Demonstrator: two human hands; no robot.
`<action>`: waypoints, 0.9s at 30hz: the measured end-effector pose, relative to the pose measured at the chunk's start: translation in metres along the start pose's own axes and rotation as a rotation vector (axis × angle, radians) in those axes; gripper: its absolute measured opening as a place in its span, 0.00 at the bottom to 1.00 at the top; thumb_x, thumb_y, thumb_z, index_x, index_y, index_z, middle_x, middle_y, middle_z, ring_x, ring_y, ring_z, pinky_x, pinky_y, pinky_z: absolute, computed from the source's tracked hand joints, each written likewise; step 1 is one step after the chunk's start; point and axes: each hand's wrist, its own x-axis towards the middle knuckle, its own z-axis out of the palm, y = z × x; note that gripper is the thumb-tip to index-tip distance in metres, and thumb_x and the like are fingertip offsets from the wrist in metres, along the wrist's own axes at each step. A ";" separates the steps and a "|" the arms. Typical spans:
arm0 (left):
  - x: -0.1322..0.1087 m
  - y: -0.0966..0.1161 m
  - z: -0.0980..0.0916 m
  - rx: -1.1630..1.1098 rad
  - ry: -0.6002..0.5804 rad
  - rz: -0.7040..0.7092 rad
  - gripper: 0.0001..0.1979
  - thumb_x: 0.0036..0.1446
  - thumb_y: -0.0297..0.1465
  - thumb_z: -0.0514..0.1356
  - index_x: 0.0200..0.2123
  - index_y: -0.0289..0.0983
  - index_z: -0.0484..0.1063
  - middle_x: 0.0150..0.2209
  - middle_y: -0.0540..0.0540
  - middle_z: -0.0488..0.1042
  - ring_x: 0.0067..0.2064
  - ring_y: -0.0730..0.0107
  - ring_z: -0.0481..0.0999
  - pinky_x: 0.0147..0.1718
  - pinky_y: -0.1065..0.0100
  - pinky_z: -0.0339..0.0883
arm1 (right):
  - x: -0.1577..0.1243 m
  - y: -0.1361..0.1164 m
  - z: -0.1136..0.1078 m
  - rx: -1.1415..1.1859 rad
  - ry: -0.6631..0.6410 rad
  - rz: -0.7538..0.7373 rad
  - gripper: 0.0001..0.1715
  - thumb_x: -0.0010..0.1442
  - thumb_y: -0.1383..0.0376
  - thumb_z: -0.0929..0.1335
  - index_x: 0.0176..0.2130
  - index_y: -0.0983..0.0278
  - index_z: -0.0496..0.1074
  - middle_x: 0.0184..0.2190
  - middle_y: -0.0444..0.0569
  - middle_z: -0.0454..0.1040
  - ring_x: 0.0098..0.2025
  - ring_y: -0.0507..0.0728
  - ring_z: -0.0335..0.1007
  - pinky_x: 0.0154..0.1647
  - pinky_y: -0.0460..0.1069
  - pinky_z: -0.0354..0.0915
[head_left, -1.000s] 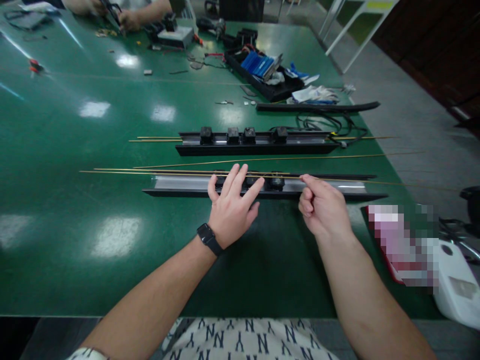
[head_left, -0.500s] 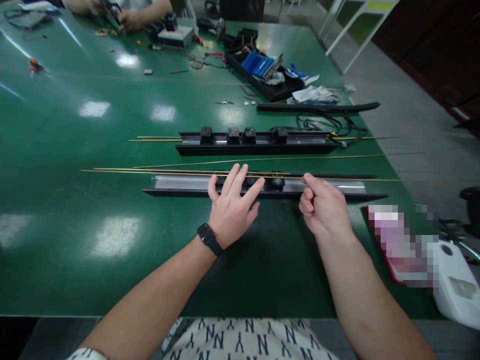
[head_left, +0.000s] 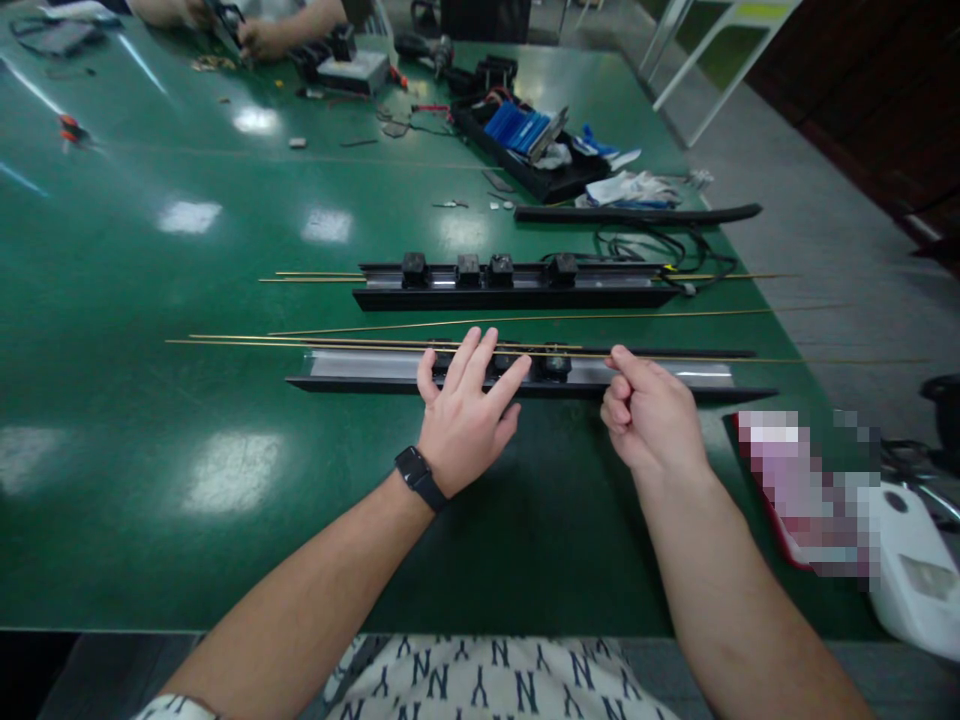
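A long black rail with a silvery channel (head_left: 360,368) lies across the green table in front of me, with small black blocks (head_left: 556,365) seated in its middle. My left hand (head_left: 466,412), a dark watch on its wrist, rests flat on the rail with fingers spread over the blocks. My right hand (head_left: 649,412) is curled, its thumb and forefinger pinched on a thin brass rod (head_left: 300,346) that runs along the rail's far side. Other brass rods (head_left: 525,320) lie just beyond.
A second black rail with blocks (head_left: 510,285) lies farther back, then a black strip (head_left: 637,213), cables (head_left: 660,245) and a black tray of blue parts (head_left: 525,140). Another person's hands (head_left: 255,35) work at the far edge. A white device (head_left: 911,570) sits at right.
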 end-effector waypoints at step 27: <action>0.000 0.001 0.000 -0.010 -0.008 -0.011 0.26 0.65 0.36 0.63 0.66 0.49 0.70 0.75 0.36 0.59 0.76 0.46 0.57 0.70 0.35 0.37 | 0.001 -0.001 -0.001 -0.029 0.011 -0.014 0.16 0.54 0.59 0.79 0.31 0.64 0.73 0.15 0.36 0.65 0.10 0.45 0.52 0.07 0.41 0.46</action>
